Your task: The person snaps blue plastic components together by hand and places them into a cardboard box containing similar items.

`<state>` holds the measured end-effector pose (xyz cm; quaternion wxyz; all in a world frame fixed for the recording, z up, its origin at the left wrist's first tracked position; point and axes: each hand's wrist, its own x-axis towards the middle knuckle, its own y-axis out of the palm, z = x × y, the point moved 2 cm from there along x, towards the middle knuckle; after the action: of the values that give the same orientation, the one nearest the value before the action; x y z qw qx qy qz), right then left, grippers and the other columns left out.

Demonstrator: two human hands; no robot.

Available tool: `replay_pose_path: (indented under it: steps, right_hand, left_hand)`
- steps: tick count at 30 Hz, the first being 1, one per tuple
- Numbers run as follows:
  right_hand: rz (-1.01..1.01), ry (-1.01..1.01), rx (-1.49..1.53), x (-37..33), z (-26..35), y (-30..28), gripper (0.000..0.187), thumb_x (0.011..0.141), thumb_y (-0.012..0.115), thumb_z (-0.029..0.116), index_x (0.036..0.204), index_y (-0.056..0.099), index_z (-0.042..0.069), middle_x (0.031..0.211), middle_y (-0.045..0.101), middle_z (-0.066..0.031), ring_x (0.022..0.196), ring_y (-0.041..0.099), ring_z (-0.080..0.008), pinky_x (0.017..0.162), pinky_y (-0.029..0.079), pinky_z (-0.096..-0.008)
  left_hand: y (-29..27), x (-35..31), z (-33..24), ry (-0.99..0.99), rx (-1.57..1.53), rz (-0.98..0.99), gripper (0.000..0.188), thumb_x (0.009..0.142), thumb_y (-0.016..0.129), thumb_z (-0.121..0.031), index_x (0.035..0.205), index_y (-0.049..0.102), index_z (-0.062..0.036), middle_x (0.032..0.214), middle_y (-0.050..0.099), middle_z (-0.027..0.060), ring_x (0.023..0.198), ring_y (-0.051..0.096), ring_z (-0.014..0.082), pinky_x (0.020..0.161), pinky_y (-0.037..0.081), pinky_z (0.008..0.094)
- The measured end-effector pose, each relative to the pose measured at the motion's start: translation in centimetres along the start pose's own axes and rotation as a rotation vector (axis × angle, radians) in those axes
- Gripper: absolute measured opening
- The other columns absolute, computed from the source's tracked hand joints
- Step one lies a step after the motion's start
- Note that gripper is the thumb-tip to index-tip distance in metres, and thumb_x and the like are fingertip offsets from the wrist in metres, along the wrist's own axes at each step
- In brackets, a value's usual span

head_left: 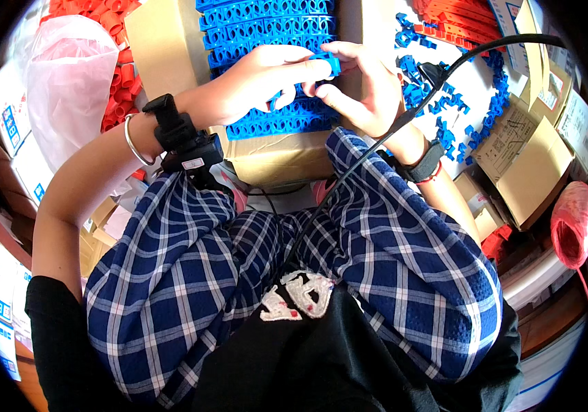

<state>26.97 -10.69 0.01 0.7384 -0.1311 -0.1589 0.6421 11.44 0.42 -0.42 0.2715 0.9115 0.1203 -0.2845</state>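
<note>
Over an open cardboard box [284, 163], my two hands meet at a small blue plastic clip [333, 64]. My left hand [256, 81] pinches it between thumb and forefinger, its other fingers curled under. The fingertips of my right hand [369, 93] close on the clip from the other side. A bit of blue shows by the curled left fingers; I cannot tell whether they hold it or it lies below. Beneath my hands, rows of blue plastic clips [273, 34] with round openings fill the box, and my hands hide part of them.
Loose blue pieces [448, 103] lie scattered at the right, near stacked red strips [455, 20]. Red tubular pieces [107, 20] and a translucent plastic bag [71, 75] are at the left. A black cable [376, 143] crosses over my right wrist. Another open carton [531, 165] stands right.
</note>
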Motion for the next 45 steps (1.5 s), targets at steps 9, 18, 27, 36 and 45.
replay_pose_path:
  steps: [9,18,27,36,45]
  right_hand:
    - [0.019,0.183,0.107,-0.2,-0.1,0.4,0.042,0.083,0.076,0.018,0.116,0.057,0.001,0.094,0.066,-0.0087,0.083,0.065,-0.0148,0.077,0.053,-0.0276]
    - [0.054,0.279,0.505,-0.7,-1.0,0.7,0.032,0.082,0.074,0.012,0.107,0.056,0.004,0.093,0.063,-0.0031,0.09,0.059,-0.0109,0.085,0.05,-0.027]
    - [0.06,0.151,0.178,0.2,-0.2,-0.5,0.038,0.078,0.076,0.016,0.112,0.062,0.005,0.099,0.067,-0.0059,0.092,0.063,-0.0154,0.085,0.051,-0.0294]
    - [0.078,-0.033,-0.118,0.4,1.0,-1.0,0.032,0.077,0.075,0.015,0.104,0.064,0.001,0.094,0.067,-0.0126,0.084,0.068,-0.0231,0.074,0.055,-0.0309]
    - [0.066,-0.04,-0.22,0.6,1.1,-0.6,0.03,0.072,0.077,0.014,0.095,0.06,0.002,0.085,0.063,-0.0115,0.077,0.065,-0.0243,0.07,0.054,-0.0311]
  left_hand:
    - [-0.1,-0.4,0.4,-0.044,-0.093,0.051,0.026,0.1,0.052,-0.034,0.099,0.06,-0.0085,0.084,0.054,-0.0027,0.056,0.045,-0.0006,0.041,0.026,0.0151]
    - [-0.3,-0.3,0.4,-0.054,-0.119,0.132,0.028,0.098,0.055,-0.034,0.1,0.06,-0.0069,0.083,0.054,-0.0027,0.055,0.046,0.0003,0.041,0.026,0.0163]
    - [-0.4,-0.2,0.7,-0.051,0.008,0.005,0.027,0.092,0.065,-0.03,0.103,0.061,-0.006,0.068,0.049,-0.0063,0.053,0.042,-0.0005,0.043,0.024,0.0173]
    - [0.1,-0.3,0.4,-0.102,0.018,-0.043,0.028,0.09,0.068,-0.031,0.103,0.062,-0.007,0.065,0.048,-0.007,0.052,0.041,-0.0001,0.043,0.024,0.0178]
    - [-0.3,0.6,1.9,0.241,0.335,-0.248,0.03,0.086,0.074,-0.033,0.102,0.064,-0.0095,0.068,0.05,-0.0067,0.054,0.044,0.0005,0.045,0.03,0.0176]
